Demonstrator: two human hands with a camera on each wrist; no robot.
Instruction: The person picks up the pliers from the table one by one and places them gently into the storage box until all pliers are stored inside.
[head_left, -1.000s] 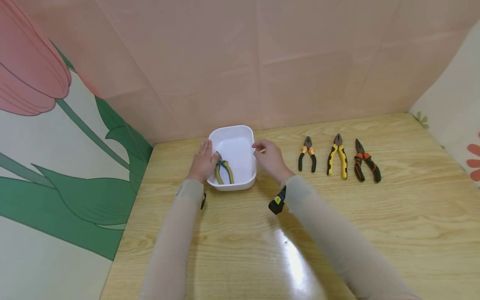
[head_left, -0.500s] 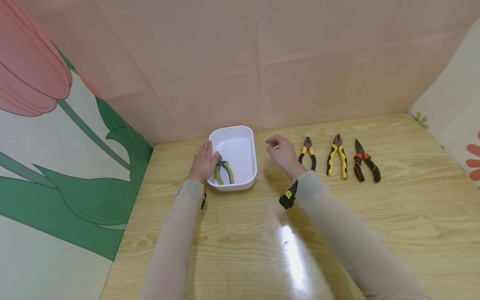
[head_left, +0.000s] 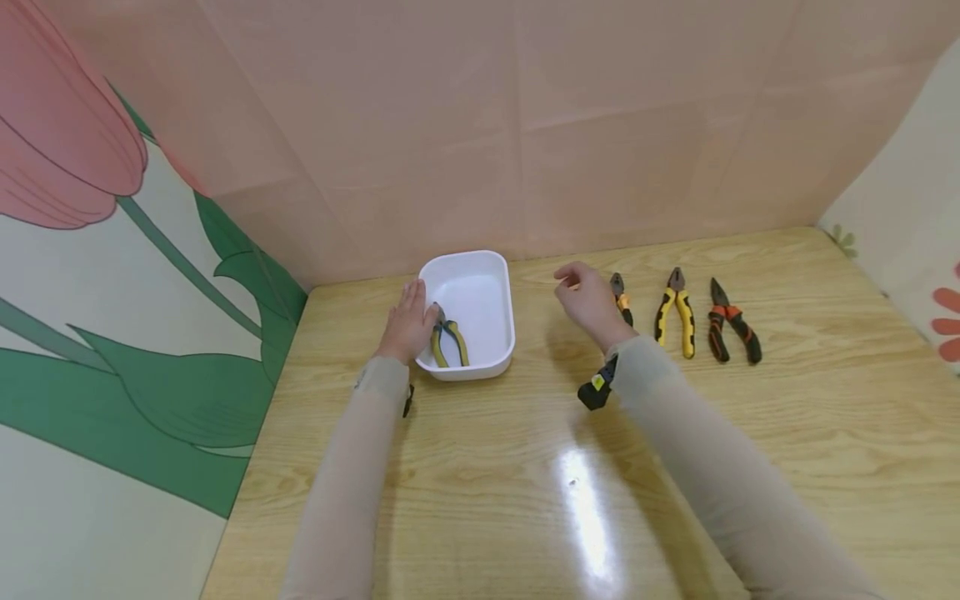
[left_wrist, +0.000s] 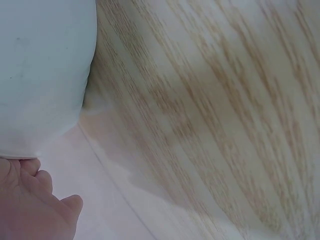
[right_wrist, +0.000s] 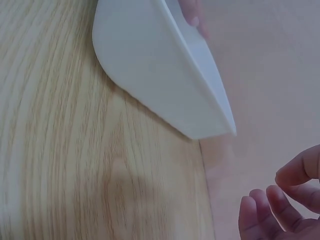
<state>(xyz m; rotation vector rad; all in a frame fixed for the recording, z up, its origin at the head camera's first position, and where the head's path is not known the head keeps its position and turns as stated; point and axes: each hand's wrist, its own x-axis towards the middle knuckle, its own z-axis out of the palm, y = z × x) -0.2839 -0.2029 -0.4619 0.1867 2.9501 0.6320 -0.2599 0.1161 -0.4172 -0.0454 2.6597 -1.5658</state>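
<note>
A white rectangular plastic tub [head_left: 480,312] stands near the back of the table. Inside, along its left wall, lies a pair of pliers [head_left: 460,343] with yellow and dark handles. My left hand [head_left: 407,322] rests on the tub's left rim, fingers mostly straight and thumb over the inner side, partly covering the pliers' head. To the right of the tub, my right hand [head_left: 589,305] hovers with loosely bent fingers and holds nothing. It partly hides the pliers with orange and black handles [head_left: 625,308]. In the right wrist view the right-hand fingers [right_wrist: 282,207] are apart from the tub.
Further right lie pliers with yellow and black handles [head_left: 686,325] and long-nosed pliers with red and black handles [head_left: 735,325]. A pink sheet [head_left: 420,142] hangs behind the wooden table [head_left: 480,483]. A flower-painted wall [head_left: 172,375] borders the left side.
My right hand has moved away from the tub's right rim, rightward toward the orange-and-black pliers. The left hand, the tub and the pliers inside have stayed in place.
</note>
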